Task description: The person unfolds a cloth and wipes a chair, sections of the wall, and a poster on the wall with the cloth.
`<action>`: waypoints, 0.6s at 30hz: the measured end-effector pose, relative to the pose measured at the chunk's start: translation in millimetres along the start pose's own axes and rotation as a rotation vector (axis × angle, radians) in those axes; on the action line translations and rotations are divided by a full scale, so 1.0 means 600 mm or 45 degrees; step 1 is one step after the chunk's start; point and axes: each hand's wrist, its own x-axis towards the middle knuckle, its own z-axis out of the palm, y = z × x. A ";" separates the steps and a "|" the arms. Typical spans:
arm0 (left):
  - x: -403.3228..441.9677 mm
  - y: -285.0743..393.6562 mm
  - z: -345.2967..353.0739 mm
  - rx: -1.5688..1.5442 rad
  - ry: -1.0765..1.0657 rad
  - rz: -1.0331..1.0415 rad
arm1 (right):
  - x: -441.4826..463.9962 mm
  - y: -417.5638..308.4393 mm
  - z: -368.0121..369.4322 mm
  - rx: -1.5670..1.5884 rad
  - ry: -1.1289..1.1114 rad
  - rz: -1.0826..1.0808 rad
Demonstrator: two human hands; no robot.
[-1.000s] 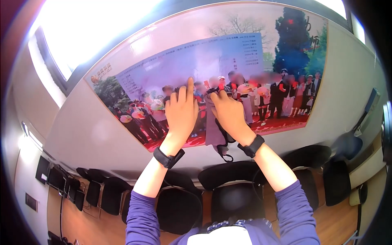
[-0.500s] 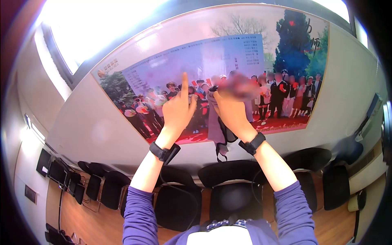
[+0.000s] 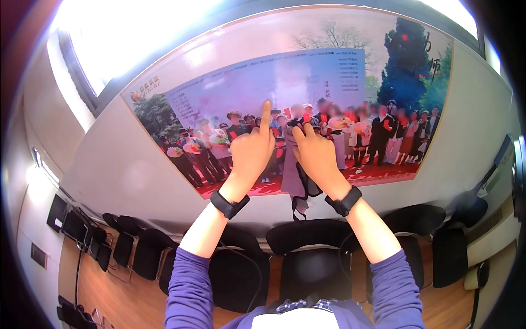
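Note:
A large group-photo poster (image 3: 230, 96) is mounted on the white wall in front of me. My left hand (image 3: 253, 151) is over its middle, index finger stretched upward and the other fingers curled; nothing is in it. Whether the fingertip touches the poster I cannot tell. Close by on the right, my right hand (image 3: 316, 152) is closed at the top of a purple-grey cloth item (image 3: 291, 178) with black edging and straps. The cloth hangs down past the poster's lower edge, and its upper part is partly hidden by my fingers. Black bands circle both wrists.
Black chairs (image 3: 315, 274) stand in a row between me and the wall, with more chairs (image 3: 145, 255) at the left. A bright window (image 3: 137, 38) is above left. Dark cloth (image 3: 468, 211) hangs at the right. The floor (image 3: 137, 299) is wooden.
My left hand has shifted right along the poster, nearer my right hand. My right hand has moved only slightly and still grips the cloth. The view has shifted a little.

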 end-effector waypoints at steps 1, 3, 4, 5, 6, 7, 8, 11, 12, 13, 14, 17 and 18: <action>0.000 0.000 0.002 -0.003 0.006 -0.005 | 0.001 0.000 -0.001 0.001 -0.002 -0.003; 0.002 0.003 0.005 -0.021 0.017 -0.020 | 0.002 -0.002 -0.008 -0.001 -0.015 -0.005; 0.005 0.004 0.006 -0.037 0.018 -0.030 | 0.003 -0.003 -0.010 -0.003 -0.023 -0.006; 0.006 0.006 0.006 -0.052 0.018 -0.043 | 0.003 -0.002 -0.008 -0.010 -0.027 -0.007; 0.006 0.006 0.007 -0.061 0.035 -0.037 | 0.002 0.000 -0.005 -0.014 -0.032 -0.008; 0.006 0.005 0.008 -0.069 0.052 -0.030 | 0.002 0.001 -0.002 -0.017 -0.036 -0.008; 0.005 0.004 0.009 -0.076 0.068 -0.024 | 0.001 0.001 0.000 -0.014 0.020 -0.030; 0.011 0.004 0.016 -0.102 0.123 -0.027 | 0.002 0.001 0.002 -0.001 0.071 -0.059; 0.010 0.005 0.018 -0.096 0.120 -0.035 | 0.002 0.000 -0.001 0.004 0.013 -0.039; 0.010 0.006 0.020 -0.092 0.118 -0.043 | 0.002 0.000 -0.004 0.007 -0.045 -0.018; 0.011 0.007 0.022 -0.088 0.118 -0.048 | 0.002 0.002 -0.003 0.006 -0.008 -0.044; 0.012 0.007 0.024 -0.118 0.109 -0.068 | 0.001 0.004 0.000 0.015 0.035 -0.079; 0.015 0.009 0.021 -0.138 0.089 -0.086 | 0.001 0.004 -0.002 0.024 0.003 -0.069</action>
